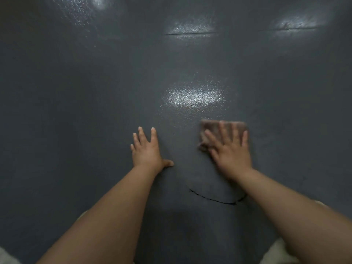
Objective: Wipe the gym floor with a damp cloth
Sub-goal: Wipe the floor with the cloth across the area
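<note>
Both forearms reach in from the bottom edge, nearest the viewer, with pale fabric showing at the lower corners, possibly clothing at the person's knees, though too little is visible to tell. Beneath everything spreads the gym floor [76, 111], dark grey and finely pebbled, throwing back bright patches of overhead light; the glossy patch just ahead of the hands may be dampness or only glare. A thin dark curved mark [215, 200] lies on the floor between the arms, nearer the viewer than the hands. The left hand [146, 149] is planted flat, fingers spread wide, holding nothing, serving as a prop. The right hand [231, 149] presses flat with straight, splayed fingers on the cloth [213, 128], a small brownish folded piece blurred by motion, lying on the floor to the right of the left hand.

Judged from this, wiping is under way. The main risk is the propping palm sliding on a wet surface; the cloth could also bunch or slip from under flat fingers, leaving streaks.
</note>
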The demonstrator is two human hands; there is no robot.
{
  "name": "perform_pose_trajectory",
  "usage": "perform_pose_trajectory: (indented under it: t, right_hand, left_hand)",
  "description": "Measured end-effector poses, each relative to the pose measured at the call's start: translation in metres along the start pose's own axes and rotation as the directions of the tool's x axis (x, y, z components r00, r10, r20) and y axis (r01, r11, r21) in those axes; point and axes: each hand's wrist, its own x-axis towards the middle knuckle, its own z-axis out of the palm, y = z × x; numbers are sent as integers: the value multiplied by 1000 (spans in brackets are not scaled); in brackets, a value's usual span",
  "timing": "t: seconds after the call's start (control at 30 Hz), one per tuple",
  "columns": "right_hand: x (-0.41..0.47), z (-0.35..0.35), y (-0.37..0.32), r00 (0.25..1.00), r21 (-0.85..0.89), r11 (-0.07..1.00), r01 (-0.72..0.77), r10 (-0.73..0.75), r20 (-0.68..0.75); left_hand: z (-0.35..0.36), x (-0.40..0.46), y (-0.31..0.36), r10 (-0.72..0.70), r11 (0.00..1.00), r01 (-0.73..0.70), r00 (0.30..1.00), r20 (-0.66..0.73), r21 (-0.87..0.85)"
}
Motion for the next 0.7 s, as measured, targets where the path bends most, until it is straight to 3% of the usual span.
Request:
perform_pose_trajectory:
  t: [0.1,0.23,0.3,0.37,0.47,0.53,0.6,0.7]
  right_hand:
    - [18,-19,40,939,100,935,-341,334,78]
    - [7,-14,11,912,179,894,-411,404,77]
    - [-20,2,-18,958,158,946,-285,287,10]
    - [-52,14,-29,997,108,991,-75,78,-24]
    - [-67,22,1,957,18,957,289,-289,-4]
    - [-57,20,34,931,-13,931,365,-365,8]
    - [-39,12,65,969,-45,968,247,-248,-6]
    - [-4,-7,101,996,15,996,-89,89,-9]
  left_hand:
    - [5,-6,7,25,999,-26,998,-51,-24]
    - [13,-15,24,68,995,-73,995,-76,-70]
    - [17,-19,36,97,990,-105,992,-81,-89]
    - [19,-23,50,149,983,-156,986,-76,-95]
    - [25,-29,71,213,973,-217,976,-53,-82]
    - [31,-32,85,231,971,-233,972,-40,-57]
    - [38,-36,99,220,975,-220,975,-30,-21]
    - [47,-42,124,208,977,-206,978,-32,54]
